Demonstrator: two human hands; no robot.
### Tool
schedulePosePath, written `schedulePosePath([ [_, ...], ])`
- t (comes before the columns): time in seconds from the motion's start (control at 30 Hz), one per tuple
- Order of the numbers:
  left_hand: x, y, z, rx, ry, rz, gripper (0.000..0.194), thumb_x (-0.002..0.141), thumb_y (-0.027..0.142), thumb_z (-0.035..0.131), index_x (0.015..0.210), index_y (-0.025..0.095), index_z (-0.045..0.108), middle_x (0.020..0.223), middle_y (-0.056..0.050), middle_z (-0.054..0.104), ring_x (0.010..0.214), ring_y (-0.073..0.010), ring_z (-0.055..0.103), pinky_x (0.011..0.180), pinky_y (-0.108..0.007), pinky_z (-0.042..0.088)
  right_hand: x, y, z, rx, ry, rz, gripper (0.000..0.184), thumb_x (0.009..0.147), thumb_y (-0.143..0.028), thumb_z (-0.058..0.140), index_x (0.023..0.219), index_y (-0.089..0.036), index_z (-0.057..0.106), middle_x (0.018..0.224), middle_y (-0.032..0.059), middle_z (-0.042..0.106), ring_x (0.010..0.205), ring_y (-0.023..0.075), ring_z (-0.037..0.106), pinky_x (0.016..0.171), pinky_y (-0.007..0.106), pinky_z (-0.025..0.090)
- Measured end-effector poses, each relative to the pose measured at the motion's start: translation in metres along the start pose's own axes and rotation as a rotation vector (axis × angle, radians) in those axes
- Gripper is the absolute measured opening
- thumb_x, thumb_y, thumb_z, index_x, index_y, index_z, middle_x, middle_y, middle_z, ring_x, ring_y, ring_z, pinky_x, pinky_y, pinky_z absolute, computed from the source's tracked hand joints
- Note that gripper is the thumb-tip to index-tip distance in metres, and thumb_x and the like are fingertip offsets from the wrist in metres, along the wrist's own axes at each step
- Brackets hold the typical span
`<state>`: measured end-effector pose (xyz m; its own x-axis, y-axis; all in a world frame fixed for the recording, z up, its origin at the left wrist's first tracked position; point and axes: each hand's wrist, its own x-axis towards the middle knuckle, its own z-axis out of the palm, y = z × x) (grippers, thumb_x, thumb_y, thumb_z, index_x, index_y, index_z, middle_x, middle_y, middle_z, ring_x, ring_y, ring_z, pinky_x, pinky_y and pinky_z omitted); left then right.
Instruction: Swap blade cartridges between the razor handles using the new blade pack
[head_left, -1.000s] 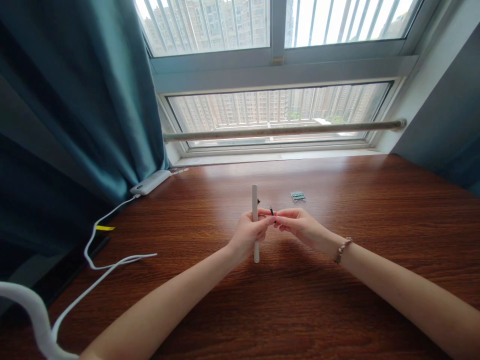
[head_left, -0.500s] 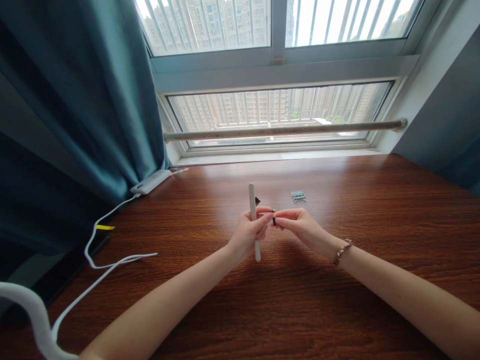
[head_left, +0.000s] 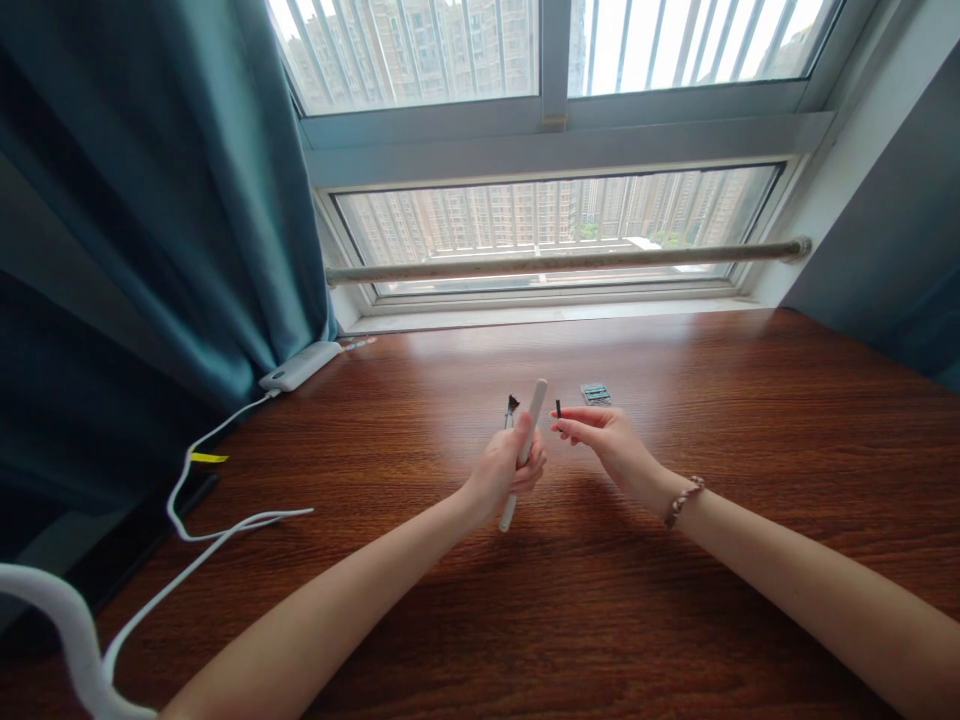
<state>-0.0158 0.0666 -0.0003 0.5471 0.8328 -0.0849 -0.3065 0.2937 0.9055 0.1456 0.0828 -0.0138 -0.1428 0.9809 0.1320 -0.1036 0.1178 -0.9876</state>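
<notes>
My left hand [head_left: 507, 468] is wrapped round a slim white phone [head_left: 525, 450] held edge-on, its top tilted to the right. My right hand [head_left: 609, 443] pinches a small black tray-like piece [head_left: 558, 408] between thumb and forefinger, a short way right of the phone's upper end. A beaded bracelet [head_left: 683, 499] sits on my right wrist. Just behind my left hand on the wooden desk [head_left: 675, 620] lies a small dark pin-like tool [head_left: 511, 407]. A small greenish card packet [head_left: 595, 393] lies on the desk beyond my right hand.
A white power bank [head_left: 301, 365] rests at the desk's back left by the teal curtain [head_left: 150, 200], with a white cable [head_left: 217, 520] trailing to the lower left. A window with a metal rail [head_left: 562, 262] runs along the far edge.
My hands have come apart. The phone has tipped from upright to leaning right, and my right hand has pulled the small black piece away from its side.
</notes>
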Motion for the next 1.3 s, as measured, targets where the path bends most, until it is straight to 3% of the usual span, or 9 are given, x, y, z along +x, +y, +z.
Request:
schedulePosePath([
  [0.13,0.000,-0.004,-0.002,0.024,-0.089,-0.127,0.050,0.077,0.058,0.037,0.049,0.017,0.032,0.033,0.008,0.022,0.028,-0.0032,0.015,0.030,-0.018,0.009,0.001,0.001,-0.001,0.104,-0.030,0.006,0.024,0.065,-0.031,0.067,0.083,-0.015,0.068,0.073,0.0056,0.065,0.065,0.0124,0.054,0.061,0.026,0.040],
  [0.3,0.000,-0.005,-0.002,0.051,-0.104,-0.218,0.050,0.077,0.059,0.035,0.048,0.018,0.031,0.034,0.008,0.022,0.028,-0.0036,0.013,0.029,-0.018,0.007,0.000,-0.001,-0.002,0.075,-0.022,-0.041,0.021,0.066,-0.029,0.067,0.082,-0.016,0.068,0.070,0.0032,0.063,0.065,0.0117,0.052,0.062,0.027,0.040],
  [0.5,0.001,-0.004,-0.002,0.095,-0.004,-0.154,0.051,0.078,0.057,0.034,0.047,0.018,0.031,0.034,0.008,0.020,0.028,-0.0033,0.014,0.029,-0.018,0.008,-0.001,-0.004,-0.002,-0.025,-0.002,-0.053,0.024,0.063,-0.029,0.069,0.083,-0.016,0.069,0.070,0.0039,0.065,0.065,0.0132,0.054,0.065,0.030,0.042],
  [0.73,0.001,-0.003,-0.005,-0.007,0.004,-0.114,0.051,0.076,0.061,0.034,0.049,0.018,0.030,0.033,0.008,0.019,0.029,-0.0037,0.011,0.029,-0.017,0.007,0.001,-0.003,0.000,-0.033,0.012,-0.040,0.028,0.060,-0.031,0.071,0.084,-0.017,0.068,0.078,0.0054,0.068,0.070,0.0165,0.060,0.071,0.033,0.047],
  [0.9,0.002,-0.004,-0.007,-0.026,-0.088,-0.182,0.051,0.079,0.058,0.032,0.048,0.017,0.029,0.032,0.008,0.020,0.027,-0.0035,0.012,0.028,-0.016,0.007,0.003,0.001,-0.006,-0.205,0.035,-0.212,0.021,0.068,-0.030,0.066,0.086,-0.019,0.068,0.085,0.0059,0.068,0.077,0.0186,0.061,0.073,0.033,0.047],
  [1.07,0.002,-0.005,-0.009,-0.011,-0.032,-0.172,0.050,0.079,0.057,0.033,0.049,0.018,0.029,0.034,0.008,0.020,0.028,-0.0035,0.011,0.028,-0.016,0.007,0.004,-0.002,-0.012,-0.450,0.055,-0.448,0.015,0.075,-0.025,0.059,0.087,-0.021,0.067,0.083,0.0044,0.066,0.074,0.0166,0.059,0.067,0.029,0.045],
  [1.3,0.001,-0.005,-0.008,0.019,-0.082,-0.183,0.050,0.080,0.057,0.031,0.048,0.018,0.030,0.033,0.008,0.020,0.028,-0.0038,0.011,0.028,-0.016,0.007,0.006,-0.004,-0.015,-0.551,0.056,-0.547,0.014,0.077,-0.021,0.058,0.089,-0.021,0.065,0.081,0.0030,0.065,0.070,0.0144,0.057,0.064,0.027,0.043],
])
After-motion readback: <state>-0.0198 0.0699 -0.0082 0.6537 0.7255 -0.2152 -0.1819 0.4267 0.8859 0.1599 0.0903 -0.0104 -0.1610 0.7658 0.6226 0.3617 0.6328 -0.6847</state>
